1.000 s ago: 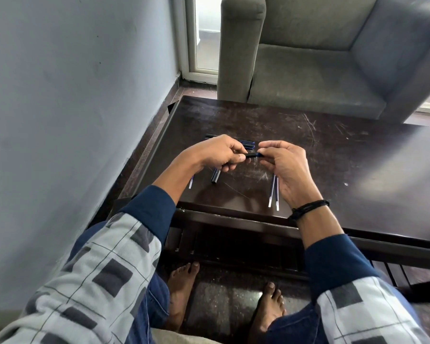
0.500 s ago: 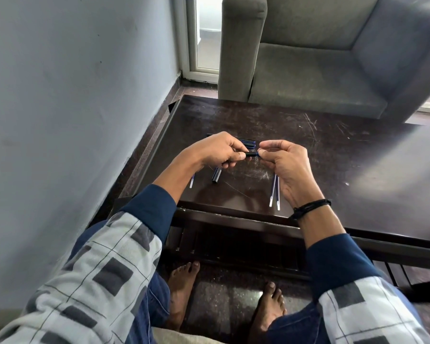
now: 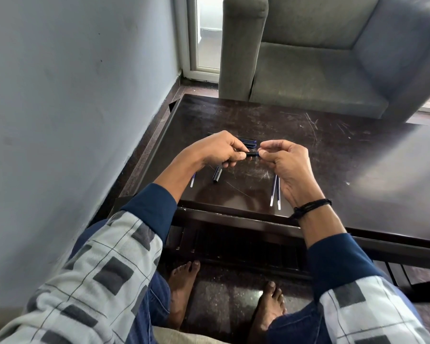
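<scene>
The left hand [image 3: 216, 150] is holding its grip curled round one end of a short black pen barrel [image 3: 252, 154]. The right hand [image 3: 285, 165] is pinching the other end in a thumb-and-fingertip grip. The pen barrel is hanging level between both hands, just above the dark bench [image 3: 333, 157]. Any print on it is too small to read. Under the left hand a second barrel [image 3: 216, 173] and a thin refill [image 3: 192, 180] are lying on the bench. Two more refills [image 3: 275, 192] are lying side by side by the right wrist. A grey armchair [image 3: 308, 70] is standing beyond the bench.
</scene>
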`<act>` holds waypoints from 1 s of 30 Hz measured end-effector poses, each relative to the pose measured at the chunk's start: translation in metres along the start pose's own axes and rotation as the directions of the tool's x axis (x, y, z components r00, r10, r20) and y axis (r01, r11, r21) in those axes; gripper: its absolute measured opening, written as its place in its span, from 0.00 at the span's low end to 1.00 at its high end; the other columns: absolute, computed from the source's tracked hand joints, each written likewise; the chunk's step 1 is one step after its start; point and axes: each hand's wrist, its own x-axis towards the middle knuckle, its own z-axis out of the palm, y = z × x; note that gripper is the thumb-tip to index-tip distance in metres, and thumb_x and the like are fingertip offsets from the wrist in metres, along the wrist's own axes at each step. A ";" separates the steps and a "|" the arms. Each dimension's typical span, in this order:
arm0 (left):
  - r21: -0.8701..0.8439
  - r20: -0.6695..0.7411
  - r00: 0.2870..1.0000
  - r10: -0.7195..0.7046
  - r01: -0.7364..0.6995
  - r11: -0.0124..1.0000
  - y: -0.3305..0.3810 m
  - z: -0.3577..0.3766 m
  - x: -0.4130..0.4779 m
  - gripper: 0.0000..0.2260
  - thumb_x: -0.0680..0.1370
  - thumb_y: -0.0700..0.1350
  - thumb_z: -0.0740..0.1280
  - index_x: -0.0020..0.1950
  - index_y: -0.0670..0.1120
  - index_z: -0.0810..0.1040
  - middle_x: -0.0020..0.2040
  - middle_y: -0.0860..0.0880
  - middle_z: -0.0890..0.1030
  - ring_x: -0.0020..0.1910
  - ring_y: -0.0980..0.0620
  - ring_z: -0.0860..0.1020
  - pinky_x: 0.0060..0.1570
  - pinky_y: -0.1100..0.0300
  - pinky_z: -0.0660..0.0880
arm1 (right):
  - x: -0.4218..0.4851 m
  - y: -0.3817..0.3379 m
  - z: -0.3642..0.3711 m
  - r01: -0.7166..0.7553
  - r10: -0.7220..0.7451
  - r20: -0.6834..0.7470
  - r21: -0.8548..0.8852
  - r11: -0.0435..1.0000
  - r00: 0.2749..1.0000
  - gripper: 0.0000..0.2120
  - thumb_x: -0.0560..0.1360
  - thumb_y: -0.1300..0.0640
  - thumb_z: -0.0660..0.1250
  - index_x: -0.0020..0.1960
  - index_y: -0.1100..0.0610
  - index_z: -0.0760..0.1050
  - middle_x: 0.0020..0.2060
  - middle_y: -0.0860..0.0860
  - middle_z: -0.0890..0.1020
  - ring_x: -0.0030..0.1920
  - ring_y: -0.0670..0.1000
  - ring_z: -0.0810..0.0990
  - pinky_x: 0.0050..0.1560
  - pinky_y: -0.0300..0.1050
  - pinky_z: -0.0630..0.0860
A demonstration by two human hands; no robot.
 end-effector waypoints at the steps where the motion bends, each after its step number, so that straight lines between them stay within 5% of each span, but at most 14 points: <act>1: -0.001 0.000 1.000 -0.001 0.001 1.000 0.000 0.000 0.000 0.10 0.82 0.37 0.65 0.62 0.40 0.82 0.33 0.47 0.76 0.28 0.58 0.71 0.29 0.69 0.70 | 0.000 0.000 0.000 0.001 -0.001 -0.001 0.001 1.000 1.000 0.08 0.73 0.73 0.72 0.45 0.61 0.84 0.42 0.57 0.85 0.44 0.54 0.84 0.55 0.50 0.83; 10: -0.041 0.001 1.000 -0.010 0.010 0.999 -0.002 -0.003 0.002 0.11 0.82 0.38 0.65 0.62 0.43 0.83 0.31 0.50 0.77 0.27 0.58 0.71 0.29 0.68 0.70 | -0.005 -0.010 -0.001 -0.040 0.038 0.024 0.091 0.995 0.999 0.11 0.71 0.76 0.71 0.46 0.61 0.82 0.45 0.58 0.87 0.48 0.53 0.86 0.56 0.48 0.83; 14: -0.048 -0.001 1.000 -0.014 0.014 0.999 -0.001 -0.003 0.001 0.11 0.82 0.38 0.65 0.62 0.42 0.83 0.32 0.48 0.76 0.27 0.58 0.71 0.29 0.68 0.69 | -0.005 -0.012 -0.002 -0.095 0.096 0.003 0.130 0.987 0.995 0.02 0.75 0.65 0.74 0.47 0.61 0.82 0.47 0.59 0.87 0.47 0.54 0.86 0.53 0.44 0.84; 17: -0.051 -0.004 1.000 -0.013 0.013 0.999 0.000 -0.002 0.000 0.11 0.82 0.38 0.65 0.62 0.41 0.82 0.33 0.47 0.76 0.26 0.59 0.71 0.28 0.69 0.69 | -0.003 -0.009 -0.003 -0.116 0.117 0.002 0.093 0.989 0.993 0.07 0.76 0.59 0.75 0.49 0.63 0.83 0.43 0.58 0.87 0.41 0.51 0.86 0.45 0.40 0.84; 22: -0.046 -0.001 1.000 -0.024 0.023 0.999 -0.002 -0.002 0.000 0.10 0.82 0.39 0.65 0.61 0.43 0.83 0.33 0.48 0.77 0.29 0.56 0.71 0.30 0.66 0.69 | -0.003 -0.006 -0.002 -0.065 0.065 0.017 0.026 0.998 0.998 0.01 0.76 0.67 0.73 0.46 0.64 0.83 0.43 0.57 0.86 0.42 0.52 0.84 0.46 0.40 0.83; 30: -0.047 0.005 1.000 -0.030 0.030 0.998 -0.003 -0.003 -0.001 0.10 0.82 0.39 0.66 0.60 0.44 0.84 0.34 0.47 0.77 0.31 0.54 0.71 0.33 0.63 0.69 | 0.000 -0.004 -0.004 -0.026 0.026 0.062 0.001 1.000 0.998 0.12 0.72 0.76 0.71 0.47 0.61 0.83 0.42 0.56 0.85 0.45 0.54 0.84 0.55 0.49 0.83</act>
